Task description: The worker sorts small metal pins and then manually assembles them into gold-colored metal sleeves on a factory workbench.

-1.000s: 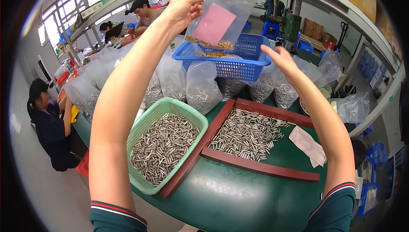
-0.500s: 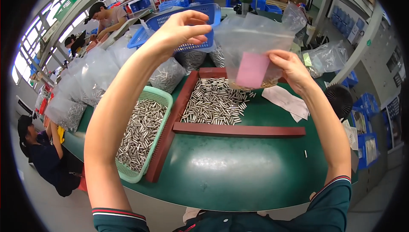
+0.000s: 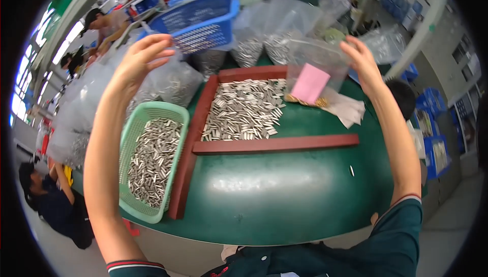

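Observation:
My left hand (image 3: 145, 59) is raised in front of the blue basket at the far left, its fingers loosely bent and apart, holding nothing. My right hand (image 3: 363, 66) is at the upper right corner of a clear plastic bag (image 3: 329, 61), fingers stretched and apart; whether a fingertip still touches the bag is hard to see. The bag stands upright on the green table, with a pink slip (image 3: 311, 84) and small gold-coloured pieces (image 3: 320, 102) at its bottom. Left of it, short silver metal pins (image 3: 244, 112) lie spread between dark red bars (image 3: 274, 145).
A light green basket (image 3: 184, 129) of similar pins stands at the left. Behind are bulging plastic bags (image 3: 168, 81) and a tilted blue basket (image 3: 208, 30). A white cloth (image 3: 351, 110) and one loose pin (image 3: 352, 170) lie right. Co-workers (image 3: 51, 201) are at the left.
The gold-piece bag has come down onto the table, and my right hand has loosened at its edge. My left hand has moved left and down. The whole view has shifted.

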{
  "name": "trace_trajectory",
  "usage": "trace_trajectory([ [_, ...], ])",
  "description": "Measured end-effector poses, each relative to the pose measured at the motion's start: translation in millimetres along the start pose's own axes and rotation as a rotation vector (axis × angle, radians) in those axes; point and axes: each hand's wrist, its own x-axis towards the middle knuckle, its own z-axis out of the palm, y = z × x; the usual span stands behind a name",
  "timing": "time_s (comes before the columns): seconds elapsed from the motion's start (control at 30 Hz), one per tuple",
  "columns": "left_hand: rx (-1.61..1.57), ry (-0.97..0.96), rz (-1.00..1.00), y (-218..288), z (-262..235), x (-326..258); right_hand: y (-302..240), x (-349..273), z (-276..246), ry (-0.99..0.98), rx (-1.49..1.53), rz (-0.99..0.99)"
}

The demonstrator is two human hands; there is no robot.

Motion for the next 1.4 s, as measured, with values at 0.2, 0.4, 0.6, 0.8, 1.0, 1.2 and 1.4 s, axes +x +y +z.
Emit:
trace_trajectory([
  [0.2, -0.025, -0.019, -0.011, -20, -49, 13, -40, -17, -32, 0.040, -0.026, -0.221],
  [0.4, 0.041, -0.013, -0.015, -14, -58, 7, -16, -135, -46, -0.265, -0.422, -0.159],
  [0.6, 0.027, -0.081, 0.037, -29, -35, 13, 49, -252, -20, -0.223, -0.983, -0.268],
  [0.8, 0.064, -0.099, 0.053, -11, -51, 6, 44, -226, -82, 0.190, -0.995, -0.315],
  [1.0, 0.053, -0.088, 0.048, -14, -47, 7, 88, -195, -205, 0.104, -1.300, 0.043],
  [1.2, 0.070, -0.090, 0.017, -15, -50, -3, 84, -192, -206, 0.040, -1.268, 0.218],
  [1.4, 0.084, -0.073, 0.029, -20, -65, 0, 45, -179, -214, 0.295, -1.287, 0.036],
])
